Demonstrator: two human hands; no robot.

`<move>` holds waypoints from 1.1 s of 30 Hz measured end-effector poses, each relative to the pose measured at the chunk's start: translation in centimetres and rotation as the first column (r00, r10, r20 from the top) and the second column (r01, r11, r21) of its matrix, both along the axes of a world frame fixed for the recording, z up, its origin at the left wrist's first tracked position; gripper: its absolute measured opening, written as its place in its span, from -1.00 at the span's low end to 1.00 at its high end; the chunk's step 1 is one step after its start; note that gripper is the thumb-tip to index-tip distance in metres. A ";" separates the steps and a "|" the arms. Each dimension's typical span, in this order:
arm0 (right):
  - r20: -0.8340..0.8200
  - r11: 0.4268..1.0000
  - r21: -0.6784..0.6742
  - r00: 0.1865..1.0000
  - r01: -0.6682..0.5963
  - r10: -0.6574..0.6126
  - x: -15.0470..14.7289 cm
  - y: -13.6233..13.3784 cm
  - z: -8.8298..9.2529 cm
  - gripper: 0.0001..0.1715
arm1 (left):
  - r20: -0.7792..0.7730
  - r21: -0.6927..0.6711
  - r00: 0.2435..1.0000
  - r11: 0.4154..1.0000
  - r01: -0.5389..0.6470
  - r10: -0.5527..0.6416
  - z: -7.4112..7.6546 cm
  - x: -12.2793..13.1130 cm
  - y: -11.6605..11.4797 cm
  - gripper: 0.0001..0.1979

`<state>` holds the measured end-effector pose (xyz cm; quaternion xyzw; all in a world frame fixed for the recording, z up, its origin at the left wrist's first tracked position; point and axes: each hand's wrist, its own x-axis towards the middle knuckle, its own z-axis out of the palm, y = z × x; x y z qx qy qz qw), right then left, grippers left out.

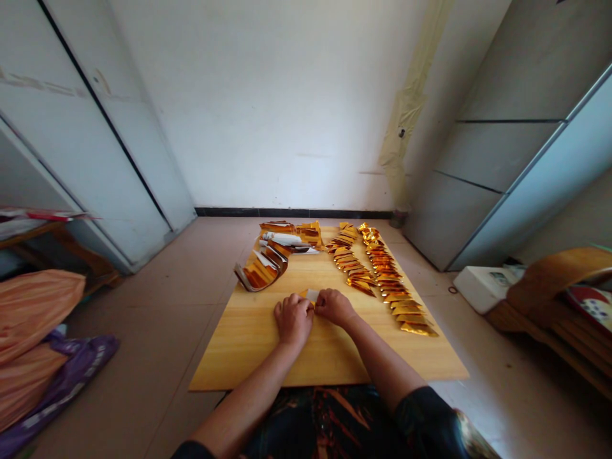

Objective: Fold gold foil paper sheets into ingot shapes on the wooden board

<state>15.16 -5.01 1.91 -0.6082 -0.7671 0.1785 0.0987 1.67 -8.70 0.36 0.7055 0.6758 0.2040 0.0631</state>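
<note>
A small piece of gold foil paper (312, 295) with a pale side showing lies between my two hands, low over the middle of the wooden table. My left hand (294, 317) pinches its near left edge, fingers curled. On the other side, my right hand (334, 306) has its fingers closed on the right edge. Part of the paper is hidden behind my fingers. Beyond my left hand lies a curved stack of gold paper sheets (265, 264). To the right, folded gold foil pieces (352, 271) overlap in a row, and a longer row of folded pieces (389, 280) runs along the right edge.
The wooden table (239, 347) stands before a white wall (287, 115). More gold sheets (308, 236) and a white roll (282, 239) lie at its far side. Orange and purple bags (43, 363) are on the left floor; a wooden seat (559, 306) and white box (480, 290) stand right.
</note>
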 end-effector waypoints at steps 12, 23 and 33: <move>-0.102 0.998 -0.067 0.995 0.012 -0.019 0.7 0.8 0.6 -0.75 | 0.026 0.021 1.000 1.000 0.001 -0.002 -0.4 -0.1 0.0 -0.92; 0.010 0.997 -0.064 0.999 0.049 -0.048 0.2 1.1 0.8 -0.77 | -0.045 0.024 0.999 0.999 -0.029 0.030 -0.2 0.1 -0.1 -0.97; 0.088 0.994 -0.079 0.994 0.071 -0.064 -0.1 1.7 0.8 -0.73 | -0.058 0.012 0.998 0.999 -0.031 0.032 0.0 0.2 -0.3 -0.92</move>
